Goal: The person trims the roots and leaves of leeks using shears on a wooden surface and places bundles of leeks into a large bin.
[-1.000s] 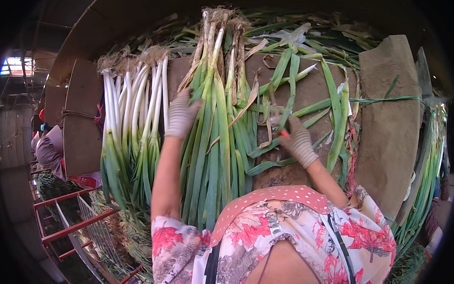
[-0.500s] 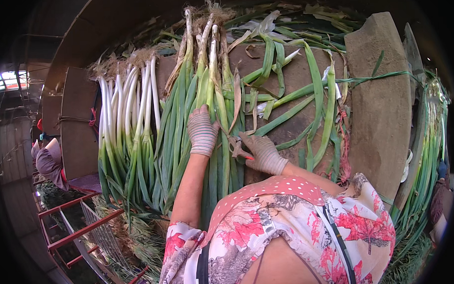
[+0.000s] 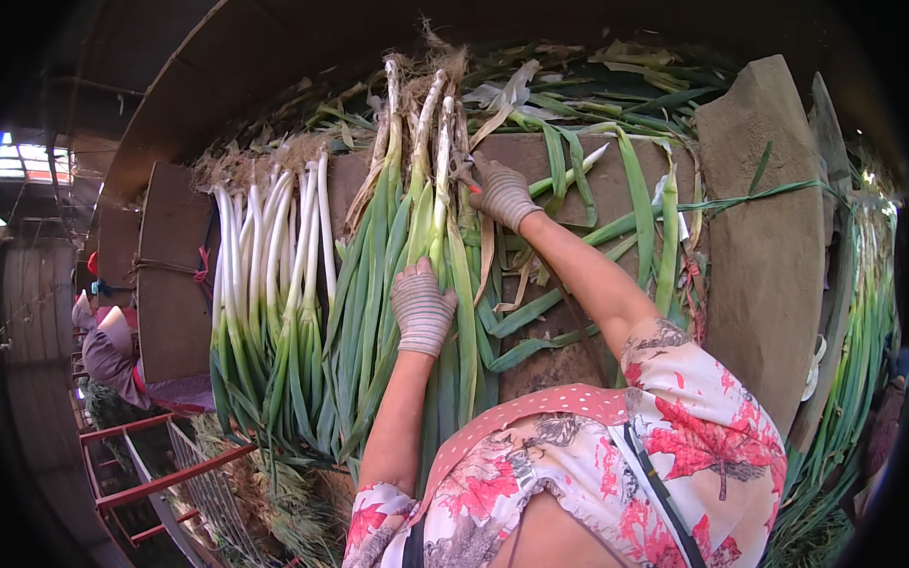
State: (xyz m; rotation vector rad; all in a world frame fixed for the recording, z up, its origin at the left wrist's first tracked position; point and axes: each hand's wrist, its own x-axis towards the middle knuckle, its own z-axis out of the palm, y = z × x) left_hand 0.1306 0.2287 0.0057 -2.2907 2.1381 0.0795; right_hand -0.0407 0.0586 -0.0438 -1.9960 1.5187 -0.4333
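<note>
My left hand (image 3: 423, 307), in a striped glove with bare fingertips, is closed over the leaves of a long green onion. It lies on a pile of untrimmed green onions (image 3: 372, 227), their roots at the far end and dry skins on some stalks. At the upper stalks of that pile, my right hand (image 3: 501, 190), gloved alike, is closed around a small metal tool (image 3: 468, 173) with a red part; its shape is mostly hidden. To the left lie cleaned green onions (image 3: 256, 246) with bare white stalks, side by side.
Stripped leaves (image 3: 637, 203) lie on the brown board to the right, with more scraps (image 3: 638, 82) along the far edge. A raised brown panel (image 3: 762, 213) stands at the right, beyond it more green onions (image 3: 869, 269). A red metal frame (image 3: 171, 484) and another person (image 3: 111, 351) are at left.
My right hand has moved away from me with the metal tool, from the leaves up to the stalks. My left hand stays on the leaves. The whole view has shifted slightly.
</note>
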